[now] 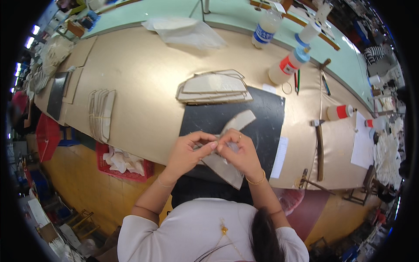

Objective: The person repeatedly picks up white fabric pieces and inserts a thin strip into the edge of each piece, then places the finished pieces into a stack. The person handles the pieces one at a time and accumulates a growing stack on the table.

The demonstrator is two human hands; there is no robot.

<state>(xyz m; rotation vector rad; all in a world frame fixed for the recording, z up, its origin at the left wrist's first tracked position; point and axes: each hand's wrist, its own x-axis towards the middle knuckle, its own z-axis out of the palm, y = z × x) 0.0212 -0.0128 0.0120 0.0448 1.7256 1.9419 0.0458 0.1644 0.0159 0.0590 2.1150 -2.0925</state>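
White ribbed cloth of my top [183, 227] lies nearest, a gold pendant [224, 229] hanging down its front. Beyond it, my left hand [192, 150] and right hand [238, 150] meet, fingertip to fingertip, thumbs and forefingers drawn in to a fine grip — whether something small is caught between them I cannot tell. A bit of clear, shiny film [226, 157] shows just under my right fingers. Below both hands, a grey curved strip shows an upper end [241, 119] and a lower end [224, 171]; my hands cover the middle, so I can't say if it is one piece or two. Beneath lies a black mat [264, 122] on the gold-coloured desk [144, 56].

At the mat's far edge sits a stack of pale, dark-edged curved pieces [214, 83]; well to my left lies a tied bundle of similar pieces [102, 115]. Off to my right are a paper strip [279, 157] beside the mat, then a hammer [320, 150] — and farther back, a blue-capped bottle [286, 67]. Down left, a red basket [149, 170] holds white scraps [122, 161].
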